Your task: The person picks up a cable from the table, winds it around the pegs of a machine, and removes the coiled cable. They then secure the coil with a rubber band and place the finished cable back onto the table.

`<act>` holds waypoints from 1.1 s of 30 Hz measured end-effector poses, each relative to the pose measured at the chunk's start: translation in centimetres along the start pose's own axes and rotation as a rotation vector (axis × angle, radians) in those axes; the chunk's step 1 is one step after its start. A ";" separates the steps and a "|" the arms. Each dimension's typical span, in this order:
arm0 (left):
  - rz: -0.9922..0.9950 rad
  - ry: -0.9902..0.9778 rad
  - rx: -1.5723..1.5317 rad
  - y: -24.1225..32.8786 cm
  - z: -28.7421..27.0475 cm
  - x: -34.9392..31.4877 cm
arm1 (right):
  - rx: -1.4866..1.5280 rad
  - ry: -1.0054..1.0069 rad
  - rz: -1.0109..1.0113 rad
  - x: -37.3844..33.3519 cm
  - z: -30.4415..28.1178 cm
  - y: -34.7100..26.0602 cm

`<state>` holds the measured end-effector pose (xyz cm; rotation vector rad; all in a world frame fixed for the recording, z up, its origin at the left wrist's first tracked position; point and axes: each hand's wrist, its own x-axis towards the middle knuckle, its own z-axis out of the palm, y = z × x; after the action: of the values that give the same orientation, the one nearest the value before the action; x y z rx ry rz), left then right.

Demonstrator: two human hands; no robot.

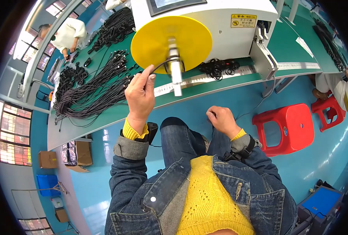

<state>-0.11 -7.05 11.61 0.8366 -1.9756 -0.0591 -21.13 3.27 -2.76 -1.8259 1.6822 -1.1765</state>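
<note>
My left hand (139,94) is raised to the winding machine (230,39), thumb and forefinger pinched on a black cable (159,65). From the fingertips the cable runs to the metal spindle (175,72) and loops around it. Behind the spindle stands a round yellow disc (148,43); the spindle's far part looks blurred. My right hand (223,120) is low over my lap with its fingers curled closed; whatever they may hold is hidden. Loose black cables (91,96) with connector ends lie on the green table left of my left hand.
Coiled black cables (219,68) lie under the machine, by a metal ruler (240,70) along the table edge. A metal bracket (264,58) juts out at right. Red stools (289,129) stand right of me. Another person (70,33) works at far left; cartons (81,152) are below the table.
</note>
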 end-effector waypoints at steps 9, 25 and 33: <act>-0.048 -0.010 -0.109 0.6 0.7 -1.5 | -0.012 -0.053 -0.003 0.1 0.3 -0.4; -0.052 -0.463 0.500 7.9 0.1 3.6 | 0.030 0.424 -0.292 10.4 -4.2 -7.8; 0.070 -0.462 0.200 3.8 0.3 2.8 | 0.223 0.307 -0.327 11.3 -3.6 -7.0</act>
<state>-3.27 -5.85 14.95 0.9427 -2.4743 -0.0141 -20.44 -5.15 8.14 -1.8981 1.3568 -1.7819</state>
